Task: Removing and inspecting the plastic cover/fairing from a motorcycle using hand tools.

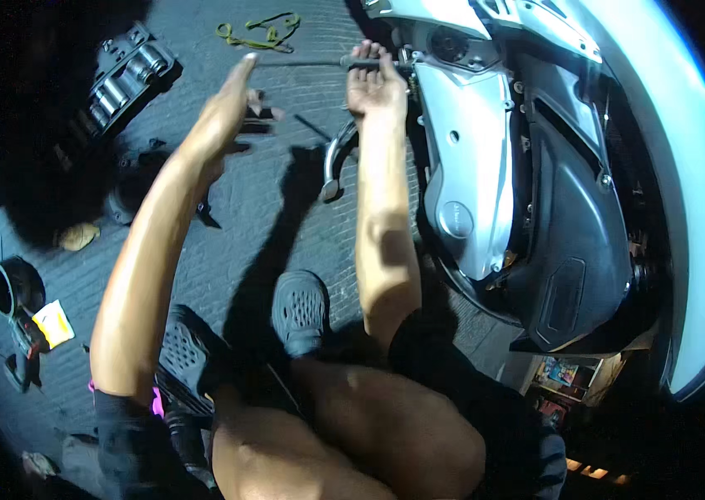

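The dark bar [302, 64] is above the floor [231, 200], lying sideways between the two hands. One end reaches the upper left corner of the silver cover [469, 183]; whether it sits on a bolt there, I cannot tell.

The right hand [375, 87] is turned with its palm up, and the thicker part of the bar lies across its fingers. Probably it is so placed to support the bar close to the cover. How firmly the fingers close, I cannot tell.

The left hand [226, 112] is near the far end, with its fingers spread wide and holding nothing that I can see. Perhaps this place is chosen because a push there would have the longest lever, but touching is not clear to me.

Below the bar, a curved metal lever [334, 162] stands out beside the right forearm. Next to the silver cover is a black cover [569, 233], and beyond it a pale blue panel [685, 142].

On the floor, a yellow-green cord [259, 42] lies past the bar. The sockets [146, 62] lie in a row to the left, I suppose for easy reach. Farther down are a black ring [29, 283] and a yellow-white packet [53, 323].
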`<state>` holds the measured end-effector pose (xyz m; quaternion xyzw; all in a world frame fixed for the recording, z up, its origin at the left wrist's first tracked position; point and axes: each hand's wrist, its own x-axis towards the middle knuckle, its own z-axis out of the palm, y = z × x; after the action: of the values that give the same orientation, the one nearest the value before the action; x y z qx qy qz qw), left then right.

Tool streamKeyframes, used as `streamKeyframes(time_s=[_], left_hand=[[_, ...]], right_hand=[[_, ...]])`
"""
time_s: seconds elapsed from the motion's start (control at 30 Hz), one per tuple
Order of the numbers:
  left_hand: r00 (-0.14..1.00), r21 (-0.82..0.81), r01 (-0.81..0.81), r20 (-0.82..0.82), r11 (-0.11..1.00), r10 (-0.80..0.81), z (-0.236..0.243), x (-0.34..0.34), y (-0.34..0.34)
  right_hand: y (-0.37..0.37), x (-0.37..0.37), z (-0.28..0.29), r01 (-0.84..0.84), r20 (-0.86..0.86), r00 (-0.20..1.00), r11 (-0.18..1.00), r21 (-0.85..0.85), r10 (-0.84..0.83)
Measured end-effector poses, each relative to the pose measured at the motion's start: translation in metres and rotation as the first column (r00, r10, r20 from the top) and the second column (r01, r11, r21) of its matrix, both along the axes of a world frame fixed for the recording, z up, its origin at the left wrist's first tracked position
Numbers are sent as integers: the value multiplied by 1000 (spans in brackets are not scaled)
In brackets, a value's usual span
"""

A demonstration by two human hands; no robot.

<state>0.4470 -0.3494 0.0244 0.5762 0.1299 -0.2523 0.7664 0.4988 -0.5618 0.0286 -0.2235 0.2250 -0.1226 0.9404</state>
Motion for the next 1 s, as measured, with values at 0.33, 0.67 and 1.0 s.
streamKeyframes(time_s=[0.33, 0.67, 1.0], left_hand=[[485, 603, -47, 710, 796, -510, -5, 26, -7], [970, -23, 137, 206, 990, -130, 24, 17, 22], [215, 755, -524, 566, 395, -796, -8, 8, 21]], right_hand=[[21, -20, 8, -225, -45, 974, 936, -270, 222], [26, -16, 14, -259, 16, 962, 933, -248, 271], [9, -6, 16, -323, -39, 946, 922, -211, 323]])
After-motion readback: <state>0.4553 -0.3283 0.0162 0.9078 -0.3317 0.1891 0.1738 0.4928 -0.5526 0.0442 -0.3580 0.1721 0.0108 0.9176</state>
